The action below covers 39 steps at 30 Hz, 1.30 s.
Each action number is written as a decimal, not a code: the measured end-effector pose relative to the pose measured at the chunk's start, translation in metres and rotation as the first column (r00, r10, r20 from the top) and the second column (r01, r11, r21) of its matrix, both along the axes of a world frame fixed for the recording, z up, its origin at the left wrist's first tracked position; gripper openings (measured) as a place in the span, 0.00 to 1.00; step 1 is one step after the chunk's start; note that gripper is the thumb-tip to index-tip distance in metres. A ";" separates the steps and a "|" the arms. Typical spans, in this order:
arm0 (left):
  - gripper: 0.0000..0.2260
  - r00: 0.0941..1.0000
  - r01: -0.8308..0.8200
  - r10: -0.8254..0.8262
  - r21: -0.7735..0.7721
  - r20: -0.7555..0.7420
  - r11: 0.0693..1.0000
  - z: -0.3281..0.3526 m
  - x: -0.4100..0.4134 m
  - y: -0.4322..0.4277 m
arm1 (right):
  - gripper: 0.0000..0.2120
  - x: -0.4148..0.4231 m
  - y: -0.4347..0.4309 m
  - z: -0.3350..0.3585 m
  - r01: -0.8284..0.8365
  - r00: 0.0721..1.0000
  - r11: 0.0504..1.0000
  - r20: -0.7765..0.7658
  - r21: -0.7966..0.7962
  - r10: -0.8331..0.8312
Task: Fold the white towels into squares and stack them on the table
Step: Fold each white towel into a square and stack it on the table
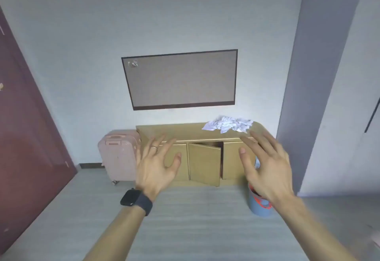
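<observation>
A crumpled pile of white towels (228, 126) lies on the right end of a low tan cabinet top (170, 131) that serves as the table, against the far wall. My left hand (157, 163) is raised in front of me with fingers spread, holding nothing; a dark watch sits on its wrist. My right hand (265, 164) is also raised and spread, empty, below and slightly right of the towel pile. Both hands are well short of the towels and touch nothing.
The cabinet's middle door (204, 163) hangs ajar. A pink suitcase (118, 154) stands left of the cabinet. A blue bin (260, 203) with orange inside sits on the floor at the right. A dark red door (30, 137) is at left, a framed board (181, 80) on the wall.
</observation>
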State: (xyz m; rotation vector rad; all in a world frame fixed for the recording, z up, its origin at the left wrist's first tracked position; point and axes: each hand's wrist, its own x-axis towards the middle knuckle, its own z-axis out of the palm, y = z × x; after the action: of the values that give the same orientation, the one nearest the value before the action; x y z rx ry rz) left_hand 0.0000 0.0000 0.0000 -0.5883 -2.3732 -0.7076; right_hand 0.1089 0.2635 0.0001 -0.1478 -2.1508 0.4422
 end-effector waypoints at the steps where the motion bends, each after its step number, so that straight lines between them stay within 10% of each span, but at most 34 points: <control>1: 0.22 0.999 0.004 -0.004 -0.001 0.048 1.000 -0.012 -0.006 0.005 | 0.19 -0.008 0.002 -0.013 -0.017 0.999 1.000 0.035 -0.019 0.017; 39: 0.20 0.762 -0.019 0.117 -0.159 0.636 0.987 -0.218 -0.696 0.234 | 0.18 -0.698 0.215 -0.221 -0.039 0.687 0.977 0.704 -0.208 0.178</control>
State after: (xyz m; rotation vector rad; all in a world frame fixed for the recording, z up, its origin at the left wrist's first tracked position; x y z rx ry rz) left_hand -0.6962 0.2339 -0.2183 -0.3356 -3.0949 -0.8037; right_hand -0.5892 0.4788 -0.2214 -0.3432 -2.9139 0.7409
